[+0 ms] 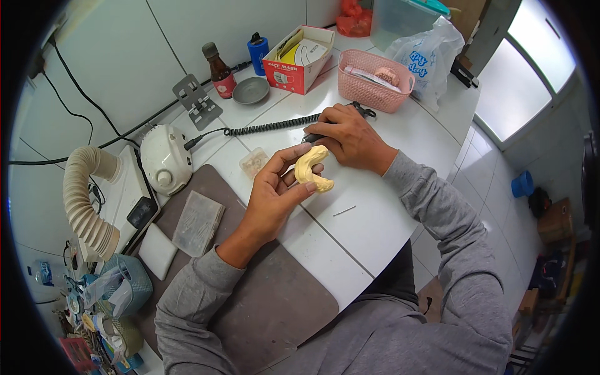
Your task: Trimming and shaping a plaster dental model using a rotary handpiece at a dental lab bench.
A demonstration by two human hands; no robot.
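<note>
A pale yellow, horseshoe-shaped dental cast is held between the thumb and fingers of my left hand, above the white tiled tabletop. Just right of it, my right hand is closed around a dark rotary handpiece, most of which the fingers hide. A black coiled cord runs from near that hand to a white control unit with a round knob. On the tiles below the hands lies a thin metal bur or pin. A small clear box sits behind my left hand.
A brown mat lies under my left forearm, bearing a clear flat case. A ridged suction hose arches at left. Along the back stand a brown bottle, a red mask box and a pink basket.
</note>
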